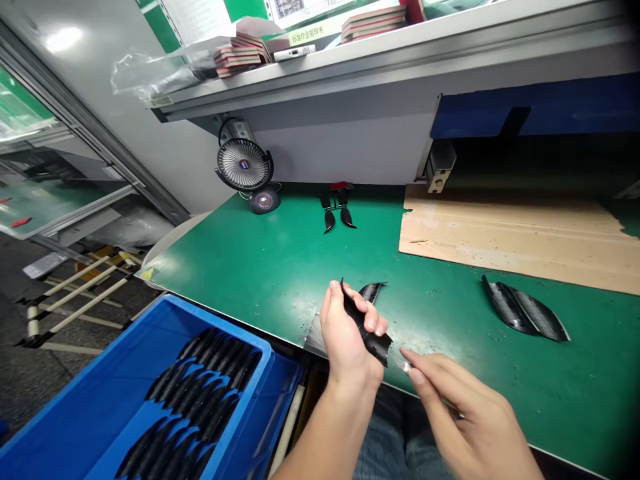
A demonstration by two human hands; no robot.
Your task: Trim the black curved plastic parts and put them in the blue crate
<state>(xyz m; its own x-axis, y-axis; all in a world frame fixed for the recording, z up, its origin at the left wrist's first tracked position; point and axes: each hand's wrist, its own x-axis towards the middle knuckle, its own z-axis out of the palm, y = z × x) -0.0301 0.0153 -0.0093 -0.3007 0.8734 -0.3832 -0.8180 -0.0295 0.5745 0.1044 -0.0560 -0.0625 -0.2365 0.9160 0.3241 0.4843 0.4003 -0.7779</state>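
My left hand (347, 333) is closed round a curved black plastic part (373, 340), held edge-up over the front edge of the green table (280, 267). My right hand (460, 407) is pinched on a small metal blade or tool (403, 364) whose tip touches the lower end of that part. Another black part (373, 289) lies on the table just behind my left hand.
A stack of black ribbed parts (523, 310) lies at the right. A blue bin (150, 400) with several black parts stands at lower left. Cardboard sheet (515, 233), small desk fan (244, 165) and black pliers (336, 210) sit further back, under a shelf (400, 47).
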